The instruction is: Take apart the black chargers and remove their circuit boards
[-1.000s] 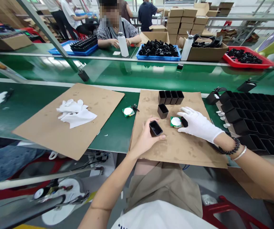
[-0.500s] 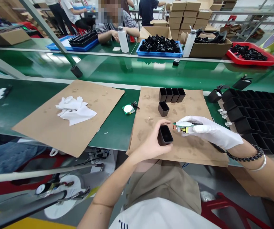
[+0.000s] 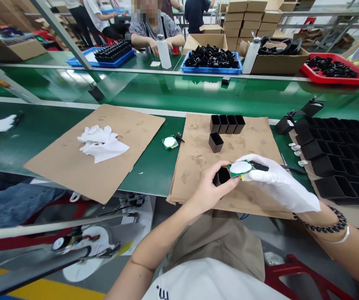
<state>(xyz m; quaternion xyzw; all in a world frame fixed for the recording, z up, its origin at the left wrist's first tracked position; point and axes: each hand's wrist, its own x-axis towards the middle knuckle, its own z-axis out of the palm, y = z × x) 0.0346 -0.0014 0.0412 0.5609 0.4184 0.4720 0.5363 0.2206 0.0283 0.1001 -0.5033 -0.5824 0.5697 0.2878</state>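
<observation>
Head view, nearest: a bare left hand (image 3: 209, 191) is curled around a small black open-topped plastic housing (image 3: 221, 176), held just above the near edge of a brown cardboard sheet (image 3: 198, 166).
Right hand: the white-gloved right hand (image 3: 275, 181) pinches a green circuit board with a round white disc (image 3: 240, 168) between thumb and fingers, its edge touching the housing's open mouth.
Further on the sheet: a single black square housing (image 3: 216, 142) stands alone, and behind it a row of four black housings (image 3: 227, 123), side by side.
Left of the sheet: a second green board with a white disc (image 3: 170, 142) lies on the green belt (image 3: 148, 166).
Far left: crumpled white cloths (image 3: 101, 143) rest on another cardboard sheet (image 3: 73, 166).
Right: trays of black housings (image 3: 338, 146).
Far side: a blue bin of black parts (image 3: 212, 62) and a person's hands (image 3: 154, 46) by a white bottle (image 3: 166, 54).
</observation>
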